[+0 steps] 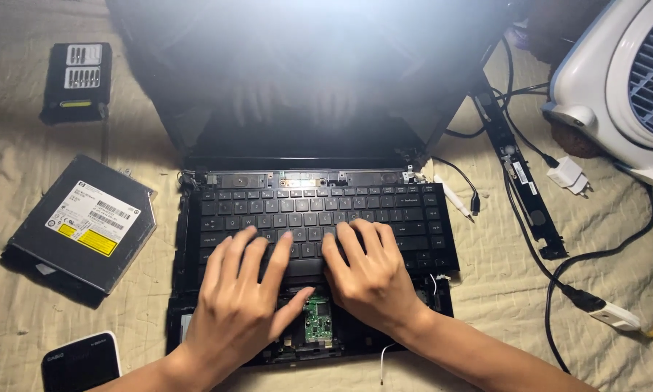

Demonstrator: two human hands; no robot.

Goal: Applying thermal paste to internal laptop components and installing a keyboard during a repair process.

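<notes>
Both hands lie flat, fingers spread and grasping nothing, on the black laptop keyboard [319,218]: the left hand [243,297] and the right hand [370,272] seemingly pressing it into the opened black laptop base [185,305], where a green circuit board [317,319] shows. On the beige bedsheet [486,268] lie a removed black optical drive [79,225] and a black hinge strip [519,181].

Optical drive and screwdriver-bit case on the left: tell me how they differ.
The optical drive is a wide, flat slab lying tilted, with a white and yellow label on top; the bit case is smaller, sits farther from the hands and lies nearly square to the frame, showing rows of metal bits. The drive lies beside the keyboard where the left hand and right hand rest. Both are dark and lie on the beige cloth.
</notes>
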